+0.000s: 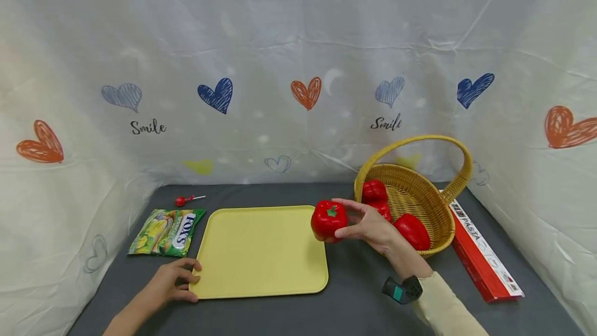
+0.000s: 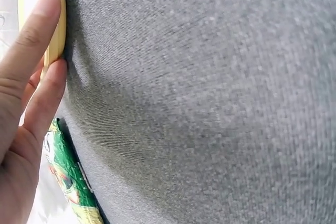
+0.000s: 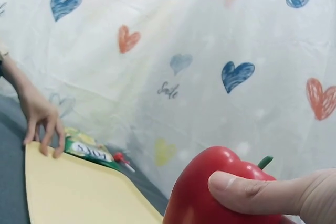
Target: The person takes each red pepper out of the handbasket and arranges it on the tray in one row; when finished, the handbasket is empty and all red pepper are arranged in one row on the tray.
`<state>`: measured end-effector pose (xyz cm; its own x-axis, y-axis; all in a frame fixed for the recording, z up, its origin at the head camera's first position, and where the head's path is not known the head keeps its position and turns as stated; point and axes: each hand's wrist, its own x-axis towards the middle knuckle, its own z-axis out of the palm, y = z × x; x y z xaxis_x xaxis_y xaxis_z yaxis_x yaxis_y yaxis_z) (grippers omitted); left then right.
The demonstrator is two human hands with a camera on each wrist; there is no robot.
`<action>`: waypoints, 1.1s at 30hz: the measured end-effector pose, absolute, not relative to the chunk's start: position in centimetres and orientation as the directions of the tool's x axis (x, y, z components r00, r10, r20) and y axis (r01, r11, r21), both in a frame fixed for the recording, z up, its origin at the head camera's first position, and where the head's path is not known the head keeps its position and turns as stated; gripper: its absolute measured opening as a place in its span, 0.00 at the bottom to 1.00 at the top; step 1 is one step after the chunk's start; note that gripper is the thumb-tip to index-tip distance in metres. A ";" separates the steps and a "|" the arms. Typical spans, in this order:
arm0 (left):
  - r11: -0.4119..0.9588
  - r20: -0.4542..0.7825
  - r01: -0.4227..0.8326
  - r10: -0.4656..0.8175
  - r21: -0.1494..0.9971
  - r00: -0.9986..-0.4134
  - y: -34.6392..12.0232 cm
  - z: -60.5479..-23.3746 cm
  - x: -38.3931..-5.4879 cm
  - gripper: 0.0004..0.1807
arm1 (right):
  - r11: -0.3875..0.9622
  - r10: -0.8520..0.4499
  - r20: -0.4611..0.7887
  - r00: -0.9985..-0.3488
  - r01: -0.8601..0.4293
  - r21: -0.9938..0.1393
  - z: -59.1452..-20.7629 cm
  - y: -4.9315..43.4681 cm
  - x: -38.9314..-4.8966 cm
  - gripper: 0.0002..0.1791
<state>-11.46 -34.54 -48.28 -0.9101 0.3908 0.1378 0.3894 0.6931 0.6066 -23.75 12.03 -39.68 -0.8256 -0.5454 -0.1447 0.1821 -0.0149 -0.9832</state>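
In the head view my right hand (image 1: pixel 368 224) grips a red bell pepper (image 1: pixel 328 221) with a green stem, held up over the right edge of a yellow tray (image 1: pixel 261 253). The right wrist view has my thumb (image 3: pixel 247 192) lying across the side of the pepper (image 3: pixel 197 203). My left hand (image 1: pixel 170 281) holds the tray at its near left corner, fingertips on the rim. Up close in the left wrist view, two fingertips sit against the pale yellow rim (image 2: pixel 56 35). More red peppers (image 1: pixel 412 232) lie in a yellow wicker basket (image 1: pixel 440 206) behind my right hand.
A green FOX'S candy bag (image 1: pixel 168 232) lies left of the tray, with a red lollipop (image 1: pixel 186 200) behind it. Right of the basket is a long red and white PASTA box (image 1: pixel 485 253). A curtain with printed hearts (image 1: pixel 214 95) hangs behind the grey table (image 1: pixel 354 299).
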 end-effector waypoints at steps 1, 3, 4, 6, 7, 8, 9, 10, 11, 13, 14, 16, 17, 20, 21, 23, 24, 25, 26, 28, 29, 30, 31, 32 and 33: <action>0.697 0.127 0.381 0.389 0.608 -0.912 -34.5 -48.2 -11.4 0.15 | -0.017 -0.544 -0.146 -0.826 0.185 -0.983 -39.9 11.6 -23.9 0.37; 0.700 0.107 0.363 0.382 0.615 -0.918 -34.4 -48.1 -11.5 0.15 | -0.023 -0.550 -0.149 -0.822 0.193 -0.981 -40.4 10.8 -24.2 0.37; 0.703 0.094 0.352 0.378 0.618 -0.921 -34.3 -48.1 -11.6 0.15 | -0.023 -0.549 -0.152 -0.822 0.197 -0.980 -40.5 10.4 -24.5 0.37; 0.701 0.076 0.333 0.372 0.630 -0.925 -34.2 -48.0 -11.7 0.15 | -0.030 -0.551 -0.152 -0.821 0.202 -0.979 -40.7 9.6 -24.9 0.38; 0.700 0.067 0.326 0.370 0.636 -0.926 -34.2 -48.0 -11.8 0.15 | -0.033 -0.549 -0.154 -0.822 0.206 -0.978 -40.9 9.2 -25.1 0.38; 0.702 0.075 0.333 0.372 0.629 -0.925 -34.2 -48.0 -11.9 0.15 | -0.035 -0.549 -0.157 -0.821 0.210 -0.977 -41.0 8.7 -25.4 0.38; 0.705 0.077 0.336 0.373 0.625 -0.925 -34.1 -48.0 -11.9 0.15 | -0.037 -0.549 -0.159 -0.820 0.214 -0.976 -41.1 8.2 -25.6 0.39; 0.707 0.078 0.337 0.372 0.622 -0.925 -34.1 -48.0 -12.0 0.15 | -0.039 -0.547 -0.163 -0.821 0.219 -0.975 -41.2 7.7 -25.8 0.39; 0.711 0.083 0.340 0.371 0.616 -0.925 -34.2 -48.0 -12.0 0.15 | -0.043 -0.550 -0.163 -0.819 0.222 -0.974 -41.3 7.2 -26.0 0.39; 0.720 0.091 0.345 0.368 0.602 -0.926 -34.2 -48.1 -11.9 0.15 | -0.050 -0.550 -0.166 -0.818 0.231 -0.972 -41.7 6.2 -26.4 0.40; 0.723 0.096 0.347 0.365 0.598 -0.926 -34.3 -48.1 -11.9 0.15 | -0.052 -0.553 -0.168 -0.816 0.235 -0.971 -41.8 5.7 -26.6 0.40; 0.723 0.094 0.343 0.362 0.599 -0.927 -34.4 -48.2 -11.6 0.15 | -0.055 -0.556 -0.173 -0.813 0.244 -0.968 -42.1 4.8 -26.8 0.40; 0.722 0.103 0.351 0.366 0.596 -0.925 -34.4 -48.3 -11.5 0.15 | -0.056 -0.558 -0.177 -0.811 0.250 -0.967 -42.3 4.4 -27.0 0.40; 0.716 0.112 0.356 0.366 0.600 -0.924 -34.7 -48.6 -11.1 0.15 | -0.052 -0.560 -0.194 -0.805 0.268 -0.962 -42.8 2.9 -27.4 0.39; 0.716 0.111 0.353 0.363 0.602 -0.925 -34.8 -48.7 -11.0 0.15 | -0.050 -0.556 -0.202 -0.806 0.275 -0.960 -43.0 2.4 -27.6 0.39; 0.715 0.108 0.347 0.358 0.608 -0.927 -34.9 -48.8 -10.9 0.15 | -0.040 -0.541 -0.213 -0.814 0.279 -0.960 -43.3 1.5 -28.0 0.39; 0.715 0.104 0.342 0.356 0.610 -0.929 -34.9 -48.8 -10.9 0.15 | -0.036 -0.531 -0.221 -0.818 0.282 -0.959 -43.5 1.1 -28.2 0.38; 0.712 0.101 0.340 0.357 0.615 -0.929 -34.9 -48.8 -10.9 0.15 | -0.032 -0.521 -0.229 -0.822 0.287 -0.957 -43.6 0.8 -28.4 0.38; 0.710 0.101 0.339 0.356 0.617 -0.929 -34.9 -48.9 -11.0 0.15 | -0.028 -0.512 -0.236 -0.826 0.290 -0.957 -43.8 0.4 -28.7 0.38; 0.705 0.103 0.342 0.359 0.621 -0.928 -34.8 -48.9 -11.1 0.15 | -0.016 -0.503 -0.238 -0.831 0.284 -0.959 -44.0 -0.3 -29.1 0.39; 0.704 0.104 0.341 0.358 0.622 -0.928 -34.8 -48.9 -11.2 0.15 | -0.012 -0.505 -0.239 -0.829 0.283 -0.959 -44.1 -0.6 -29.3 0.39; 0.701 0.102 0.340 0.359 0.627 -0.928 -34.7 -48.9 -11.3 0.15 | -0.009 -0.509 -0.241 -0.826 0.286 -0.958 -44.2 -1.0 -29.5 0.39; 0.700 0.103 0.338 0.356 0.629 -0.929 -34.7 -48.9 -11.3 0.15 | -0.006 -0.516 -0.240 -0.822 0.284 -0.959 -44.3 -1.4 -29.7 0.39; 0.700 0.102 0.337 0.356 0.629 -0.929 -34.7 -48.9 -11.4 0.15 | -0.001 -0.522 -0.238 -0.819 0.280 -0.960 -44.4 -1.8 -29.8 0.39; 0.700 0.105 0.340 0.357 0.628 -0.928 -34.6 -48.8 -11.4 0.15 | 0.004 -0.528 -0.236 -0.816 0.276 -0.961 -44.4 -2.2 -29.9 0.39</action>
<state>-11.45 -34.61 -48.84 -0.9281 0.3574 0.1046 0.3403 0.7000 0.6279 -29.95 -2.18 -44.42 -0.8156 -0.5282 -0.2362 0.2757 0.0041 -0.9612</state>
